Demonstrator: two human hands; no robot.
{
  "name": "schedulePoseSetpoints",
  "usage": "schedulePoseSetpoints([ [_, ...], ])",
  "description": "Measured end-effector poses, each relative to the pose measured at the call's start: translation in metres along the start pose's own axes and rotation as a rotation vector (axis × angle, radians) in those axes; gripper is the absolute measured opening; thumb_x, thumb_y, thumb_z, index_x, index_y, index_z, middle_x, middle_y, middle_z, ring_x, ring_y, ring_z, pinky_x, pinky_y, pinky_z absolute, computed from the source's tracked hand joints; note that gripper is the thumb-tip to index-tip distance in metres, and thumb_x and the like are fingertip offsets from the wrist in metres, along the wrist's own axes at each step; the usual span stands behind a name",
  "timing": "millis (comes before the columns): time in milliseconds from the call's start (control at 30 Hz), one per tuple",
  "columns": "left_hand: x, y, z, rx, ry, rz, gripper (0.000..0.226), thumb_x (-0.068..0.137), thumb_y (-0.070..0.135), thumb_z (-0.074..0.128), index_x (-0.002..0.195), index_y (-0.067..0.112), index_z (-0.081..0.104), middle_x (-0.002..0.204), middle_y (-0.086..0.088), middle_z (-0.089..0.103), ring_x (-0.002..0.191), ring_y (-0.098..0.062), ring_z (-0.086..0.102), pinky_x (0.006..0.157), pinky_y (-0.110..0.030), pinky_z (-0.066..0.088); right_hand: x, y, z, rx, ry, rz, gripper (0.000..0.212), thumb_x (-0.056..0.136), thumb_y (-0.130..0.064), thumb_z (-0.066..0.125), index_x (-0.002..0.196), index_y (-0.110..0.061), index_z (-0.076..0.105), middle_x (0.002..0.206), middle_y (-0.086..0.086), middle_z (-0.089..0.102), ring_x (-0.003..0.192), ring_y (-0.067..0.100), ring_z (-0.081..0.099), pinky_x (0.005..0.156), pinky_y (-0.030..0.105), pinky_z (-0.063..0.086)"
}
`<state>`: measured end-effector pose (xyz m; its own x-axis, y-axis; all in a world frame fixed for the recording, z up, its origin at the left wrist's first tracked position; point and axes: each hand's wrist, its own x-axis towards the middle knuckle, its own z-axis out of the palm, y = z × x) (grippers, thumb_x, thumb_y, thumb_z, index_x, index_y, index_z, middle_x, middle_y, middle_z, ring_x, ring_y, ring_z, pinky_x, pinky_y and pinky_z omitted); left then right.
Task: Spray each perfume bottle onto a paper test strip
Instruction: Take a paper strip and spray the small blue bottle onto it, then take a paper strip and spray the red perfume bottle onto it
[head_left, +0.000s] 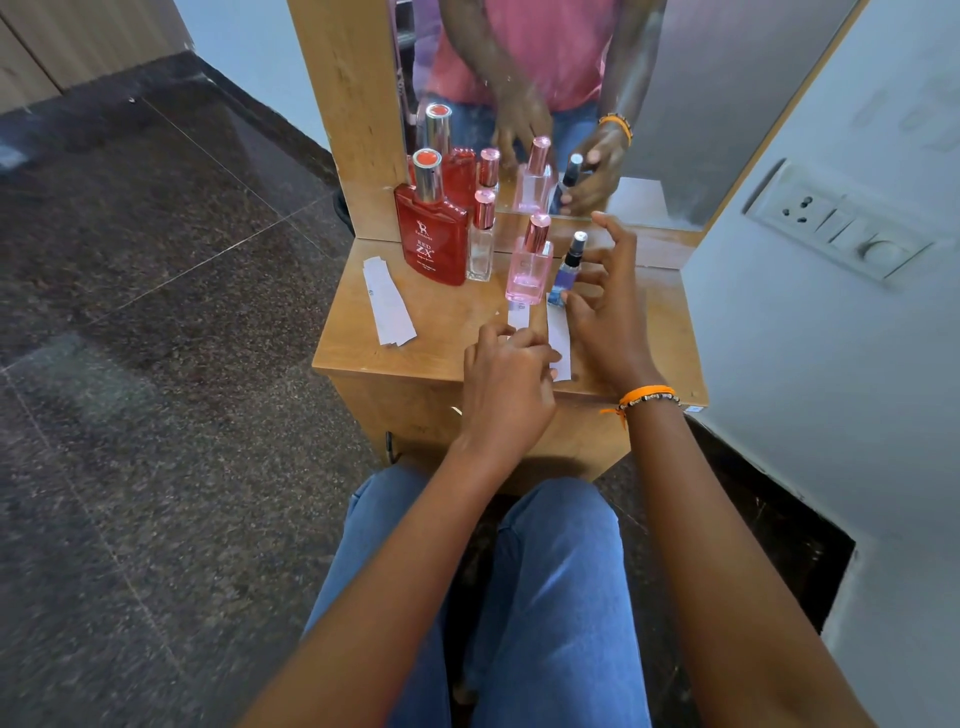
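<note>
Wooden bench (447, 317) carried four bottles; right hand (605, 306), fingers spread, beside blue bottle (569, 270); left hand (506, 374), fingers curled, pressed strip (519, 316).

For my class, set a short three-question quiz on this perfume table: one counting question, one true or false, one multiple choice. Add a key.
1. How many perfume bottles stand on the wooden table, not counting the reflections in the mirror?
2. True or false: the red bottle lies on its side.
3. Which bottle is nearest the right hand? A) the red bottle B) the slim clear bottle C) the small blue spray bottle

Key
1. Four: red, slim clear, pink bottle, small blue.
2. False; it stands upright.
3. C; the left hand rests on the paper strips in front.
</note>
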<state>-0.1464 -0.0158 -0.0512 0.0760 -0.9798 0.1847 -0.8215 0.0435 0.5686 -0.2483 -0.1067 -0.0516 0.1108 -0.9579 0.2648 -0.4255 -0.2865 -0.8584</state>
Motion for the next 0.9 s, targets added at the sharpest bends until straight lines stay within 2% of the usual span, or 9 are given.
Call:
schedulePoseSetpoints([
  [133, 0.000, -0.002, 0.001, -0.008, -0.018, -0.013, 0.026, 0.085, 0.011, 0.056, 0.105, 0.018, 0.071, 0.112, 0.009, 0.067, 0.120, -0.023, 0.040, 0.093, -0.035, 0.034, 0.000, 0.002, 0.002, 0.011, 0.006, 0.010, 0.070, 0.087, 0.010, 0.054, 0.143, -0.022, 0.027, 0.128, 0.013, 0.058, 0.104, 0.018, 0.065, 0.088, 0.031, 0.057],
  [300, 0.000, -0.004, 0.001, -0.009, -0.020, -0.018, 0.026, 0.087, 0.012, 0.056, 0.108, 0.018, 0.070, 0.114, 0.008, 0.066, 0.120, -0.020, 0.038, 0.094, -0.032, 0.032, -0.001, 0.005, 0.003, -0.017, -0.001, -0.001, 0.069, 0.089, 0.006, 0.056, 0.144, -0.021, 0.026, 0.125, 0.015, 0.058, 0.101, 0.025, 0.066, 0.088, 0.035, 0.058],
  [467, 0.001, -0.004, 0.001, -0.033, -0.034, -0.027, 0.026, 0.086, 0.011, 0.055, 0.107, 0.018, 0.070, 0.113, 0.009, 0.066, 0.119, -0.021, 0.038, 0.094, -0.032, 0.032, 0.001, 0.007, 0.002, -0.013, -0.009, 0.000, 0.068, 0.089, 0.007, 0.056, 0.143, -0.022, 0.026, 0.125, 0.009, 0.058, 0.102, 0.012, 0.063, 0.087, 0.017, 0.054],
  [633, 0.001, -0.004, 0.000, -0.058, -0.034, -0.030, 0.026, 0.087, 0.011, 0.056, 0.108, 0.018, 0.069, 0.114, 0.007, 0.066, 0.119, -0.021, 0.039, 0.094, -0.031, 0.031, -0.004, 0.007, -0.003, 0.016, 0.002, -0.008, 0.072, 0.086, 0.003, 0.060, 0.143, -0.020, 0.025, 0.127, 0.008, 0.057, 0.112, 0.017, 0.060, 0.094, 0.024, 0.053],
  [767, -0.001, -0.008, -0.003, -0.127, 0.029, -0.041, 0.023, 0.085, 0.009, 0.057, 0.101, 0.019, 0.071, 0.109, 0.007, 0.066, 0.112, -0.017, 0.041, 0.093, -0.026, 0.029, -0.021, 0.003, -0.006, 0.008, 0.182, -0.020, 0.062, 0.083, 0.002, 0.062, 0.137, -0.011, 0.033, 0.116, 0.001, 0.054, 0.100, 0.014, 0.059, 0.084, 0.024, 0.054],
  [900, -0.009, -0.022, -0.017, -0.129, 0.148, -0.110, 0.019, 0.085, 0.008, 0.058, 0.090, 0.022, 0.070, 0.103, 0.010, 0.063, 0.095, -0.008, 0.033, 0.081, -0.019, 0.025, -0.044, -0.011, 0.003, 0.010, 0.359, -0.072, 0.032, 0.086, -0.001, 0.061, 0.116, -0.006, 0.050, 0.093, -0.001, 0.055, 0.075, 0.011, 0.056, 0.064, 0.023, 0.051],
])
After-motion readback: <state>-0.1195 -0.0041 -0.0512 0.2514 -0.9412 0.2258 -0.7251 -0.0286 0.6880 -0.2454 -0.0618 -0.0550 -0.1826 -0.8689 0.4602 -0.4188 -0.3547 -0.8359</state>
